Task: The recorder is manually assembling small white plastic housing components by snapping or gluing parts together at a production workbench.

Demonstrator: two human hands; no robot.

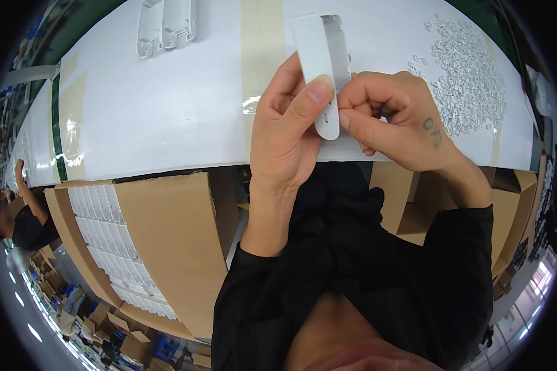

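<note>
My left hand point(288, 123) is closed around a white plastic housing point(315, 52), a long hollow shell with a rounded lower end, its thumb pressed on the flat face. The shell is held up over the white tabletop, tilted so part of its open inside shows. At the shell's lower right edge is my right hand point(393, 117), thumb and forefinger pinched together. Whatever sits between those fingertips is hidden or too small to make out. To the right of my right hand lies a spread pile of small clear plastic pieces point(467, 74).
Two more white housings point(165, 25) lie at the table's far left. Below the table edge on the left stands a cardboard box point(167, 247) with rows of white parts point(108, 226). Another open cardboard box point(507, 213) is at the right. A co-worker point(28, 216) sits at far left.
</note>
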